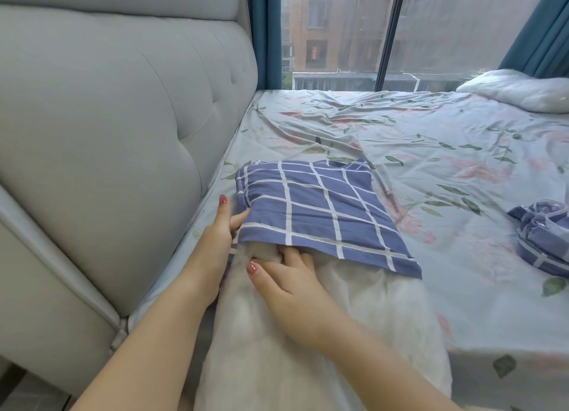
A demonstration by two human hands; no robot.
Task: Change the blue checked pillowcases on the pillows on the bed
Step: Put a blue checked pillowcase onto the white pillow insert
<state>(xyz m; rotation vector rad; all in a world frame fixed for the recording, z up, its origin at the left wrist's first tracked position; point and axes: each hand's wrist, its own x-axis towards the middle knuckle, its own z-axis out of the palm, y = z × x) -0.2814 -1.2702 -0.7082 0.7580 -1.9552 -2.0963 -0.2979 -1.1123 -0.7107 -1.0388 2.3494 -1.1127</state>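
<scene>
Checked pillowcase (pixel 314 207) — left hand (pixel 215 229) pinches hem, right hand (pixel 286 278) grips fluffy white pillow (pixel 308 349).

A padded grey headboard (pixel 107 118) rises at the floral sheet's (pixel 431 164) left edge. Blue curtains (pixel 266 32) flank the window (pixel 462 26) at its far edge, with a brick building (pixel 332 20) outside.

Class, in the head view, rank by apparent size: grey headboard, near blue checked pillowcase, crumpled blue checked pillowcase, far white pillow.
1. grey headboard
2. near blue checked pillowcase
3. far white pillow and crumpled blue checked pillowcase: alike, both cropped by the frame, so unranked.
</scene>
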